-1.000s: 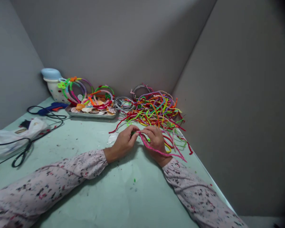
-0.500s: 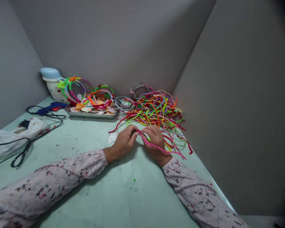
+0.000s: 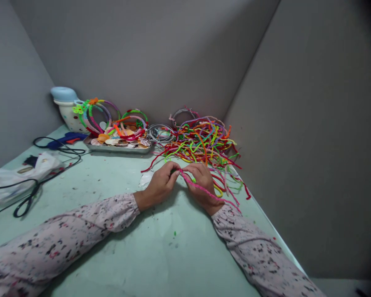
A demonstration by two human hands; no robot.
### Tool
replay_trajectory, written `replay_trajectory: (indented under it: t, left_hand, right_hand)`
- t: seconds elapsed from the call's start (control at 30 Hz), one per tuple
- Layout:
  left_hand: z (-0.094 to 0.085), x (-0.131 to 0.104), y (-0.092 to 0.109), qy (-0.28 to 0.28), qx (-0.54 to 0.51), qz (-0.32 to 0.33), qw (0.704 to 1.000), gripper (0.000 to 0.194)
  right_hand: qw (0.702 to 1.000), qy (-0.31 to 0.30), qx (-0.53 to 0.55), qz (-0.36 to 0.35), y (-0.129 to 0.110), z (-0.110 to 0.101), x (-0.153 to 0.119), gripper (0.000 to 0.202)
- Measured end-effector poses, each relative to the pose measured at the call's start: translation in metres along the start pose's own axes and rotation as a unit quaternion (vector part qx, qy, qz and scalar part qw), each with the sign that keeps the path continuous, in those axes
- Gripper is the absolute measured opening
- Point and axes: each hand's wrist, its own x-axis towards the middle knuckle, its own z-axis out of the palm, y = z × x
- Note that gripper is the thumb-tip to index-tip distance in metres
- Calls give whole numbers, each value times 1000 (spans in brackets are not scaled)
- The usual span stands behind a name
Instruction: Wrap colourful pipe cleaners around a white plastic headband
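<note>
A pink fuzzy stem point(image 3: 204, 190) runs from between my fingertips across the back of my right hand to the wrist. My left hand point(image 3: 162, 184) pinches its upper end, thumb against fingers. Close beside it, my right hand point(image 3: 200, 185) is also closed at the same end of the stem. A bit of green shows by the right fingers; what lies inside the grip is partly hidden. Behind the hands is a tangled pile of colourful fuzzy stems point(image 3: 204, 140), some trailing past my right hand.
A metal tray point(image 3: 120, 149) of shells and wrapped hoops stands at the back left, near a white cup point(image 3: 69, 116) with a blue top. Grey wire coils point(image 3: 161, 134) lie beside the pile. A black cord point(image 3: 35, 194) and plastic bag point(image 3: 48, 165) are at left.
The free end of the pink stem has swung slightly downward near my right wrist. Both hands have stayed in nearly the same place.
</note>
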Motion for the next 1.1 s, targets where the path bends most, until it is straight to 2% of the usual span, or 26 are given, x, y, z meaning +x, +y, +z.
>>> replay_trajectory:
  t: [0.37,0.57,0.83,1.1]
  left_hand:
    - [1,0,0,15,11,15,1000,13]
    - [2,0,-1,14,15,20,1000,12]
    - [2,-1,0,7,23,21,1000,13]
    - [1,-1,1,4,36,23,999,12]
  right_hand:
    - [998,-15,32,49,-5,-2,-1,11]
    - [999,14,21,33,-3,2,-3,8]
    - [998,9,33,49,-3,2,-3,7]
    - [991,-14,79,109,-9,0,0,7]
